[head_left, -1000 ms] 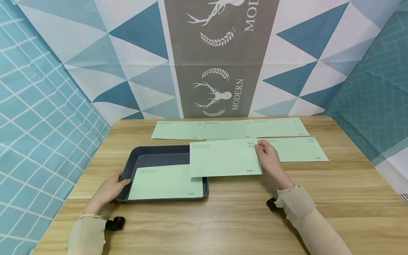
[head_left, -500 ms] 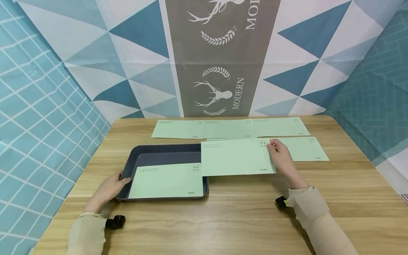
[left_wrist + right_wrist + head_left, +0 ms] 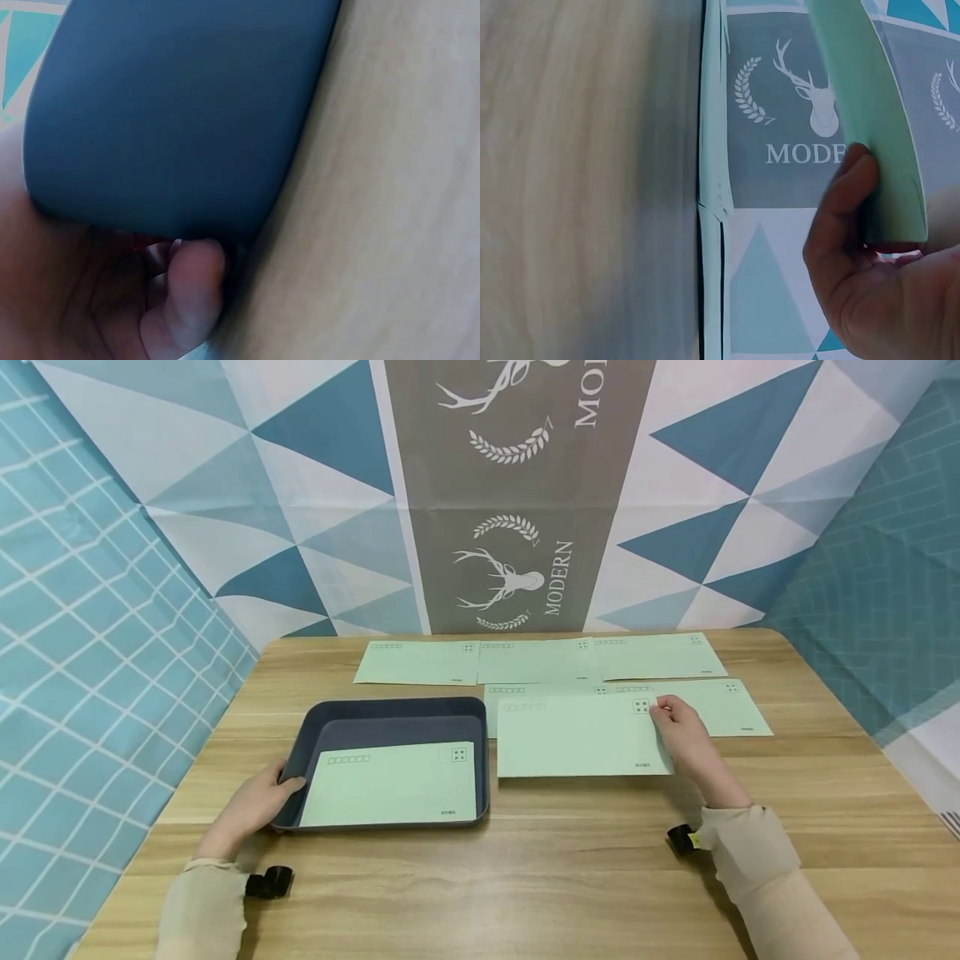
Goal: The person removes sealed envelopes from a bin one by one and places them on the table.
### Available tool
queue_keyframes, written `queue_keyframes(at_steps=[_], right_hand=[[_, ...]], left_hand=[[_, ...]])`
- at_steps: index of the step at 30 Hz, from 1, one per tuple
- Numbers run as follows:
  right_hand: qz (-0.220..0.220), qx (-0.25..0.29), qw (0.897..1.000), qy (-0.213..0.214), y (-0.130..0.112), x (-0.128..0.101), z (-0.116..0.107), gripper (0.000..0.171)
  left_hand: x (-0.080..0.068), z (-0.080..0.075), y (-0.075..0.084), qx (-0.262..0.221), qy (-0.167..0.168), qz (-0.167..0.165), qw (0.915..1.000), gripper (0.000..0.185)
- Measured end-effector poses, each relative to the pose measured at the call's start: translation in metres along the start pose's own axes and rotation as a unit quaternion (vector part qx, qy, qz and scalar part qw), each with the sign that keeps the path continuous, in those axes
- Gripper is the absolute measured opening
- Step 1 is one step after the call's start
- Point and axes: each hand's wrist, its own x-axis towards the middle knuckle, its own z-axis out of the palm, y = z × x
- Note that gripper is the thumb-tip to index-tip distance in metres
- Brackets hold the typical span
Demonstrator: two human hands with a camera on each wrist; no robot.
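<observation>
A dark grey tray [image 3: 405, 710] stands on the table's left half, with a pale green envelope [image 3: 390, 785] lying in its front part. My left hand [image 3: 251, 802] grips the tray's left side, thumb over the rim; in the left wrist view curled fingers [image 3: 187, 292] sit under the tray's wall [image 3: 172, 112]. Right of the tray, my right hand [image 3: 690, 739] pinches another pale green envelope [image 3: 573, 735] by its right edge, held above the table. The right wrist view shows thumb and fingers on either side of this envelope [image 3: 885, 150].
Several more green envelopes lie in two rows at the table's back, among them one at back left [image 3: 416, 662] and one at right [image 3: 712, 710]. The held envelope partly covers the front row. A patterned cloth [image 3: 495, 502] hangs behind the wooden table [image 3: 525, 877].
My right hand has moved to the right with its envelope, away from over the tray. The envelope in the tray now shows fully. My left hand stays on the tray.
</observation>
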Motion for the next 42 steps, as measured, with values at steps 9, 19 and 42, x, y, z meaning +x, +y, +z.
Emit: queue_keyframes(at_steps=[9,19,42], right_hand=[[-0.004,-0.026,0.997,-0.070,0.002,0.000,0.010,0.031],[0.006,-0.042,0.989,-0.141,0.006,-0.003,0.015,0.023],[0.052,-0.066,0.983,-0.166,0.016,-0.002,0.013,0.022]], left_hand=[[0.000,-0.001,0.000,0.001,0.000,0.002,1.0000,0.060],[0.000,-0.001,0.000,0.002,0.005,0.006,1.0000,0.056],[-0.001,-0.002,0.001,0.003,-0.002,0.000,1.0000,0.059]])
